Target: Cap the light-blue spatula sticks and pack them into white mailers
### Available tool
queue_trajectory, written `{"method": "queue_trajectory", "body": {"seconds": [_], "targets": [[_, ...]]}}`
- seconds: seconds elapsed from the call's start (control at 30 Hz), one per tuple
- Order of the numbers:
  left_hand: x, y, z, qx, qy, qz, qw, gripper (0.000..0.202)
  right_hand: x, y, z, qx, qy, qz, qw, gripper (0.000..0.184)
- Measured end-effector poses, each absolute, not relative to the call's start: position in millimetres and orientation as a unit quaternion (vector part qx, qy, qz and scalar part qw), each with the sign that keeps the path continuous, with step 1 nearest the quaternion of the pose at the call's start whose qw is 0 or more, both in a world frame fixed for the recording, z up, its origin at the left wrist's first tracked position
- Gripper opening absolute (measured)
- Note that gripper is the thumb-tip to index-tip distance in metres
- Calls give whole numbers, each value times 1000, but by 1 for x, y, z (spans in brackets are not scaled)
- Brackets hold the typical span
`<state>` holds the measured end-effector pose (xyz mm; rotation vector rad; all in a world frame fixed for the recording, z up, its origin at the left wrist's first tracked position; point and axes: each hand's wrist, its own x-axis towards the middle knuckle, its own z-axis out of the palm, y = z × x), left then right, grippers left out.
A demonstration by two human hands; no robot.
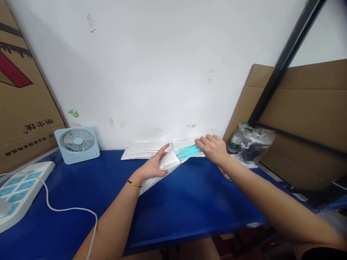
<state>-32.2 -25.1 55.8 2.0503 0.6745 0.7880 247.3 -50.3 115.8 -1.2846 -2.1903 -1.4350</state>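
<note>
My left hand [153, 167] is closed around a white plastic packet [170, 160], thumb on the near side and fingers on the far side. The packet slants up to the right above the blue table. From its right end comes a bunch of thin turquoise strands [188, 152]. The far end of that bunch is in my closed right hand [213, 148], which is seen from the back, so the fingertips are hidden. Whether the strands are stiff sticks or soft cords, I cannot tell. Behind both hands, flat white packets [139, 148] lie against the wall.
A light blue fan [78, 142] and a white power strip [34, 187] stand on the left of the blue table [173, 213], with a white cable [67, 208] near my left forearm. To the right are a bottle [235, 141], a clear bag [255, 144] and cardboard [306, 119].
</note>
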Motion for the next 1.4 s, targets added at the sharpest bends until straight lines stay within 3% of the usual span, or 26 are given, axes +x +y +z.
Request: {"method": "queue_trajectory", "body": {"seconds": [0.8,1.17,1.27,1.4], "targets": [[-32,-28,58,813,237,308,434,99,237,-57,109,-410,-783,-457,102,25],[-18,-32,52,819,268,336,381,106,174,-56,136,-362,-868,-339,-34,13],[-17,-33,52,816,265,354,372,97,156,-59,154,-336,-898,-281,-43,19],[-23,-32,57,789,250,363,427,94,162,-63,182,-334,-934,-125,1,45]]}}
